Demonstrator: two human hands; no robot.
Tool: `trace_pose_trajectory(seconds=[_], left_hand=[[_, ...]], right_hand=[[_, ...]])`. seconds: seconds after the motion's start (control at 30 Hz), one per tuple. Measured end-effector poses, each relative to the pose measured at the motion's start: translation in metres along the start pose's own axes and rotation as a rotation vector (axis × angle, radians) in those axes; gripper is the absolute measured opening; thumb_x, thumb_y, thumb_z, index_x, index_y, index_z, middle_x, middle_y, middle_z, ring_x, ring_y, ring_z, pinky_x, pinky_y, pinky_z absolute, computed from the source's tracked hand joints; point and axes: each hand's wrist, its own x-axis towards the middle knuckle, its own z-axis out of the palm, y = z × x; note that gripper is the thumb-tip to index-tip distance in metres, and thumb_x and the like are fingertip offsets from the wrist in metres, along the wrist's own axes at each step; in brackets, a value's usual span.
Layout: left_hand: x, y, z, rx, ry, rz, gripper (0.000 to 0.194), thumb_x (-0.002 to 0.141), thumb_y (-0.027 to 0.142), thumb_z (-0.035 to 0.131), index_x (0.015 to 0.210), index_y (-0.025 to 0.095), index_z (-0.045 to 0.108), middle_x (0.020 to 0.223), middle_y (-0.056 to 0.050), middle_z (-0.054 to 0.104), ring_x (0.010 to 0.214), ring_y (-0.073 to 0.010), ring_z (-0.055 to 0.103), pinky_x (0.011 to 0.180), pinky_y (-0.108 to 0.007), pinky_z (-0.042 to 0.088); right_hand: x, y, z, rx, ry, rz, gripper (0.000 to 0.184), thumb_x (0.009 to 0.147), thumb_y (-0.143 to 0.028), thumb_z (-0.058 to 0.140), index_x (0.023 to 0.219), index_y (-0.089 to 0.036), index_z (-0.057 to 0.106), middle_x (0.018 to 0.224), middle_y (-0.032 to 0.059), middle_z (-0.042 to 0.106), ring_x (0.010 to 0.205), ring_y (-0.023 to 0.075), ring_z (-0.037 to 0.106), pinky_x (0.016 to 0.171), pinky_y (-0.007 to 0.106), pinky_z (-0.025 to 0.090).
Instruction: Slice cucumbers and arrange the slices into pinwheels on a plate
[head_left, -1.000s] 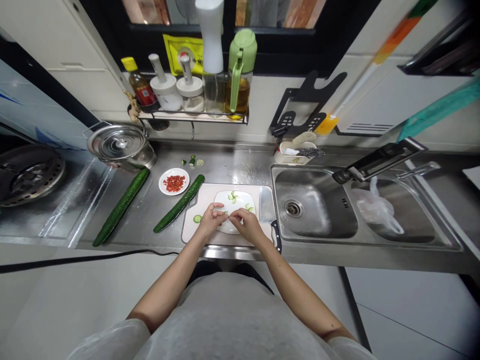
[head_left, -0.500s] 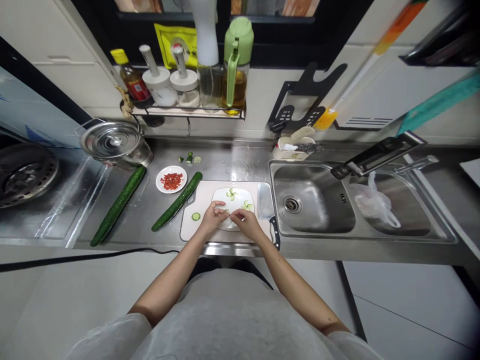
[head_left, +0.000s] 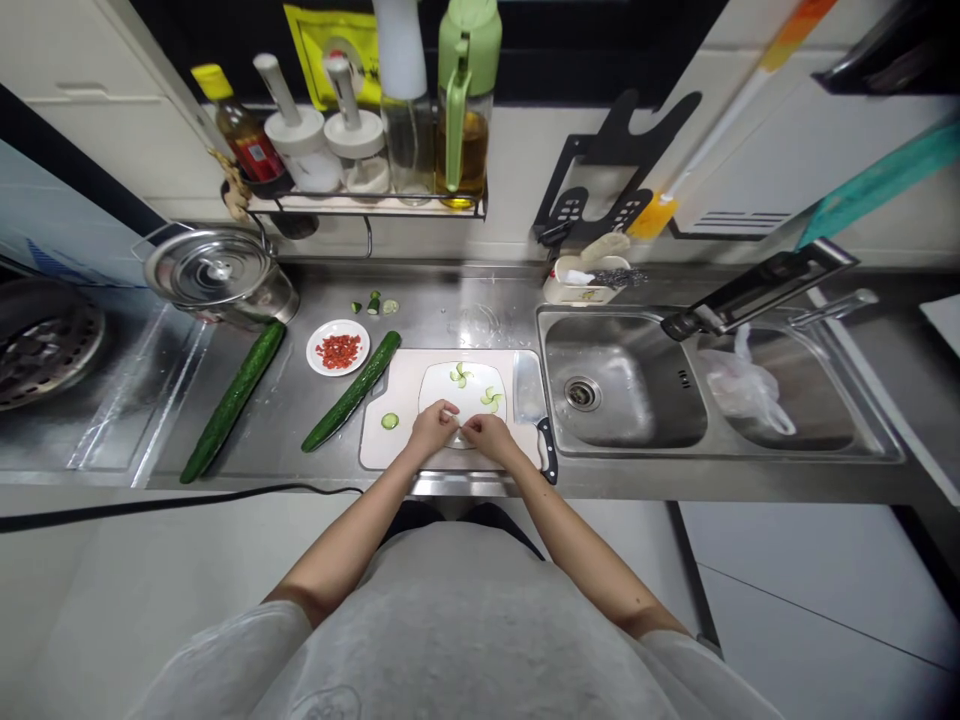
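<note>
White plate (head_left: pixel 466 398), green-edged cucumber swirls (head_left: pixel 460 375), apparently thin-sliced

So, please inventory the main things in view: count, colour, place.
Cutting board: 1, pale, counter
Square plate: 1, white, on board
Cucumber pinwheels: 2, green, square plate
Cucumber piece: 1, green, board's left
Knife: 1, black handle, board's right
Cucumbers: 2, green, left of board
Round plate: 1, white, counter's left
Chopped bits: many, red, round plate
Scraps: several, green, behind round plate
Pot: 1, silver, back left
Burner: 1, black, far left
Bottles, jars: 5, mixed, wall shelf
Sink: 1, silver, right
Bag: 1, whitish, right basin
Caddy: 1, cream, behind sink
Left hand, right hand: 1 each, bare, over square plate
</note>
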Motion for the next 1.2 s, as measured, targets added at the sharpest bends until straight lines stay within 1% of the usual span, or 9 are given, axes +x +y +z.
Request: trace_pose_trajectory(seconds=[0.07, 0.17, 0.3, 0.4, 0.5, 0.67, 0.9, 1.07, 1.2], left_hand=[[0.001, 0.001, 0.001, 0.115, 0.003, 0.014, 0.018, 0.066, 0.012, 0.061, 0.081, 0.022, 0.063, 0.059, 0.004, 0.056, 0.058, -0.0121, 0.05, 0.06, -0.024, 0.035], [0.001, 0.004, 0.001, 0.203, 0.007, 0.045, 0.019, 0.067, 0.01, 0.059, 0.081, 0.023, 0.063, 0.061, 0.003, 0.057, 0.062, -0.015, 0.051, 0.063, -0.025, 0.035], [-0.003, 0.007, -0.002, 0.32, 0.012, 0.106, 0.023, 0.066, 0.011, 0.064, 0.085, 0.024, 0.064, 0.063, 0.0, 0.058, 0.07, -0.0194, 0.054, 0.069, -0.028, 0.037], [-0.005, 0.007, -0.005, 0.417, 0.018, 0.145, 0.02, 0.068, 0.014, 0.065, 0.086, 0.024, 0.064, 0.069, -0.002, 0.06, 0.077, -0.0214, 0.055, 0.074, -0.029, 0.038], [-0.006, 0.007, -0.007, 0.479, 0.015, 0.179, 0.014, 0.072, 0.017, 0.063, 0.084, 0.024, 0.066, 0.076, -0.004, 0.062, 0.081, -0.0219, 0.056, 0.075, -0.03, 0.038], [-0.008, 0.006, -0.007, 0.566, -0.017, 0.204, 0.009, 0.076, 0.02, 0.06, 0.079, 0.023, 0.068, 0.084, -0.005, 0.063, 0.085, -0.0216, 0.055, 0.075, -0.029, 0.038], [-0.012, 0.003, -0.008, 0.585, 0.003, 0.238, 0.009, 0.078, 0.021, 0.059, 0.08, 0.023, 0.068, 0.084, -0.006, 0.062, 0.085, -0.022, 0.055, 0.074, -0.029, 0.037], [-0.013, 0.006, -0.007, 0.707, -0.017, 0.219, 0.013, 0.082, 0.025, 0.054, 0.085, 0.022, 0.067, 0.09, -0.007, 0.063, 0.087, -0.0219, 0.056, 0.072, -0.029, 0.037], [-0.015, 0.009, -0.007, 0.776, -0.029, 0.195, 0.016, 0.084, 0.028, 0.052, 0.089, 0.023, 0.066, 0.094, -0.004, 0.064, 0.091, -0.0199, 0.056, 0.073, -0.028, 0.038]], right_hand=[[0.002, -0.002, 0.001, -0.055, -0.007, 0.02, 0.016, 0.077, -0.018, 0.055, 0.063, -0.017, 0.065, 0.064, 0.0019, 0.065, 0.062, 0.0128, 0.055, 0.057, 0.022, 0.034], [0.003, -0.005, 0.002, -0.113, -0.016, 0.024, 0.014, 0.077, -0.017, 0.056, 0.067, -0.018, 0.065, 0.069, 0.0032, 0.067, 0.065, 0.0138, 0.056, 0.057, 0.023, 0.034], [0.0, -0.008, 0.004, -0.195, 0.001, 0.038, 0.01, 0.08, -0.019, 0.056, 0.073, -0.018, 0.063, 0.076, 0.0042, 0.067, 0.068, 0.0147, 0.056, 0.058, 0.023, 0.033], [-0.003, -0.009, 0.004, -0.235, 0.02, 0.057, 0.008, 0.082, -0.021, 0.056, 0.076, -0.02, 0.061, 0.077, 0.004, 0.065, 0.068, 0.0147, 0.055, 0.056, 0.024, 0.031], [-0.005, -0.01, 0.003, -0.257, 0.028, 0.066, 0.005, 0.082, -0.021, 0.056, 0.08, -0.02, 0.061, 0.08, 0.0041, 0.065, 0.07, 0.0152, 0.055, 0.056, 0.024, 0.03], [-0.005, -0.011, 0.003, -0.292, -0.003, 0.048, 0.009, 0.082, -0.02, 0.054, 0.082, -0.021, 0.063, 0.086, 0.0047, 0.067, 0.074, 0.0162, 0.056, 0.058, 0.025, 0.031], [-0.004, -0.013, 0.006, -0.324, -0.002, 0.04, 0.012, 0.083, -0.022, 0.053, 0.083, -0.02, 0.065, 0.085, 0.0061, 0.068, 0.077, 0.0174, 0.058, 0.061, 0.025, 0.033], [-0.005, -0.017, 0.005, -0.34, -0.029, 0.075, 0.013, 0.086, -0.024, 0.052, 0.086, -0.02, 0.065, 0.088, 0.0069, 0.068, 0.079, 0.018, 0.059, 0.062, 0.026, 0.034], [-0.011, -0.021, 0.003, -0.401, -0.058, 0.068, 0.017, 0.09, -0.027, 0.047, 0.095, -0.021, 0.061, 0.092, 0.0052, 0.068, 0.082, 0.0166, 0.059, 0.061, 0.024, 0.032]])
